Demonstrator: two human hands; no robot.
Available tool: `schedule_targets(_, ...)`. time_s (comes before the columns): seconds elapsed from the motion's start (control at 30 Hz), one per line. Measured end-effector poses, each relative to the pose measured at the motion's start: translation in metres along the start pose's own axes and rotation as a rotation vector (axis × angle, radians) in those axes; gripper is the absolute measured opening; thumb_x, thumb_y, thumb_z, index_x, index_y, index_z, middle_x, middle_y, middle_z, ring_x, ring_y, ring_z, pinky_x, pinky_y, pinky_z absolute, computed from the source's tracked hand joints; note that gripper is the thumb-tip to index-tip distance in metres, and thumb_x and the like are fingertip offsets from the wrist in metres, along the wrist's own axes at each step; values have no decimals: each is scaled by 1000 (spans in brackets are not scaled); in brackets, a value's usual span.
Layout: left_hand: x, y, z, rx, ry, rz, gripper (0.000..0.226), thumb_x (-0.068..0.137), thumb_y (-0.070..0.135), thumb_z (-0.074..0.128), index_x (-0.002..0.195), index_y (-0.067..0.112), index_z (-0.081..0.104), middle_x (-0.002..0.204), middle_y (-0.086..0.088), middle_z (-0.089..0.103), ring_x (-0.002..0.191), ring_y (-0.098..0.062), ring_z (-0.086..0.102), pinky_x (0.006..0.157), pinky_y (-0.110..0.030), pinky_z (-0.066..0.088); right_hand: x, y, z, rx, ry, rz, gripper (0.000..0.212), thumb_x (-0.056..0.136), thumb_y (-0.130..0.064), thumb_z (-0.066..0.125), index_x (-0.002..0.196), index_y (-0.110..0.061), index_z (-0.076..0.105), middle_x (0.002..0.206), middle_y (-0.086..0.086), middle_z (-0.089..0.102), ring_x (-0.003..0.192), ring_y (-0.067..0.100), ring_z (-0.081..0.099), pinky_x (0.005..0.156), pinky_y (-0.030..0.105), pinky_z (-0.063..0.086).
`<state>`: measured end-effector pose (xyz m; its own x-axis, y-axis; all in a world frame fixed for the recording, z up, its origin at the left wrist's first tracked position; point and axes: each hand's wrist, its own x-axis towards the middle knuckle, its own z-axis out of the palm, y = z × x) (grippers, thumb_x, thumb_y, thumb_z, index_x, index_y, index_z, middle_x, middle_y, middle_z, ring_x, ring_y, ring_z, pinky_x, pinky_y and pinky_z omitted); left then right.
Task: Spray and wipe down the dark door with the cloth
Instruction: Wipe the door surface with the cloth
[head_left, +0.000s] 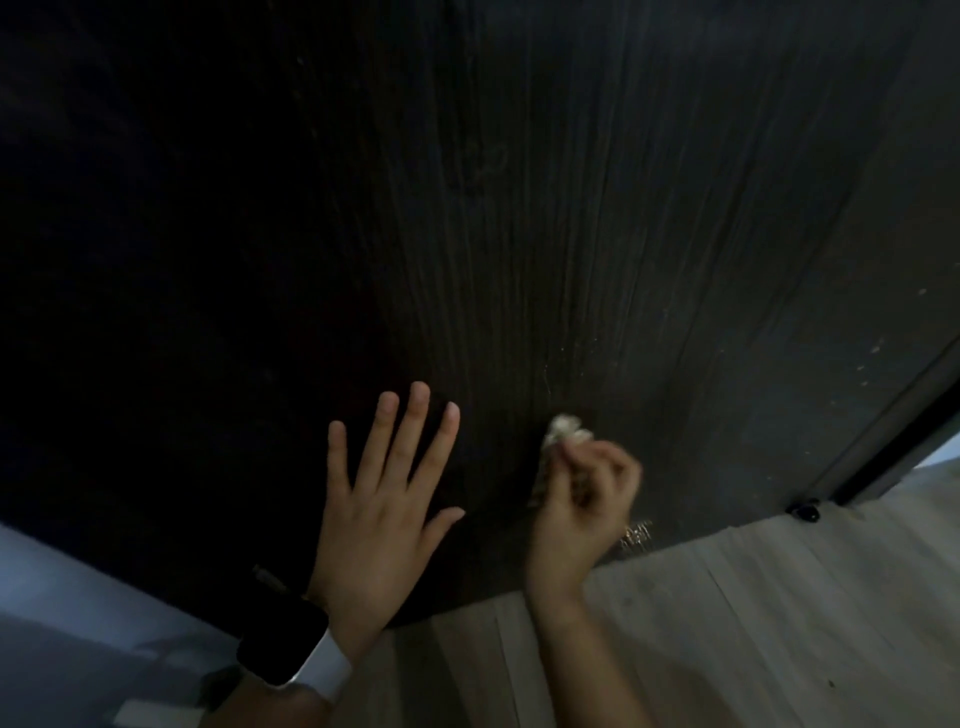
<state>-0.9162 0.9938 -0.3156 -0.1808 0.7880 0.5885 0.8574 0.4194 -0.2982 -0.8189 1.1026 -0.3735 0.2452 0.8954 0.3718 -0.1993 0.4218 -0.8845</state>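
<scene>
My left hand (387, 512) lies flat, fingers spread, low on the dark door (545, 218). Just right, my right hand (582, 501) pinches the bunched pale cloth (563, 428) against the wood, near the floor (753, 623).

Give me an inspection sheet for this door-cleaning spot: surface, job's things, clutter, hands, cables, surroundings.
Surface: dark door, wood-grain, with pale specks near its lower right; a glistening wet-looking patch at the bottom edge.
Job's things: cloth, pale and bunched, pressed to the door low down; no spray bottle seen.
Clutter: nothing seen.
Hands: left hand open, flat against the door, fingers spread; right hand closed around the cloth, blurred.
Cables: nothing seen.
Surroundings: light wood-look floor below the door; small black fitting at the door's lower right corner; watch with white strap on the left wrist.
</scene>
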Motion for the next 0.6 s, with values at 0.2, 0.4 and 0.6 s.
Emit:
schedule_targets(0.2, -33, 21, 15, -55, -57, 43, 89, 82, 48, 42, 158, 25, 2, 165, -5, -11, 152, -24, -10, 121, -47, -11, -105, 75, -20, -247, -532, 81, 15, 86, -17, 52, 88, -17, 67, 107, -8, 50, 98, 13, 55, 80, 40, 52)
schedule_targets(0.4, -53, 33, 55, -89, -59, -42, 87, 84, 48, 47, 157, 31, 2, 165, -3, -13, 152, -23, -11, 121, -48, -5, -64, 128, -67, -339, -444, 45, 13, 83, -11, 53, 86, -15, 65, 107, -6, 49, 97, 8, 55, 79, 38, 51)
schedule_targets(0.6, -49, 44, 89, -9, 75, -126, 90, 84, 52, 46, 156, 32, -5, 163, -4, -18, 150, -26, -17, 115, -56, -1, -9, 175, -103, -441, -68, 243, 19, 90, -2, 62, 91, -20, 56, 104, 8, 52, 90, 17, 57, 71, 52, 55)
